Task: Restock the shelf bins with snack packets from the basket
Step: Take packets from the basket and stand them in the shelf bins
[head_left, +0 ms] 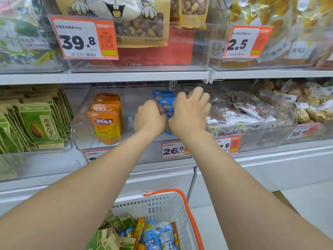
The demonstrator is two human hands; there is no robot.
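Clear shelf bin [84, 138]: left hand [149, 117] and right hand [191, 112], both hands gripping blue packet [166, 106]; basket [162, 202] below.

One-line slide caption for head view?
Left hand and right hand hold a blue snack packet upright in a clear plastic shelf bin beside orange snack packets, above a white plastic basket.

furniture: you face a white shelf board [126, 76] running left to right, slotted upright [173, 85] behind it | base: white plinth panels [279, 165] under the lower shelf | tags: orange-and-white price tag [84, 38] far left | floor: pale floor [315, 199] at your near right | light: bright, even
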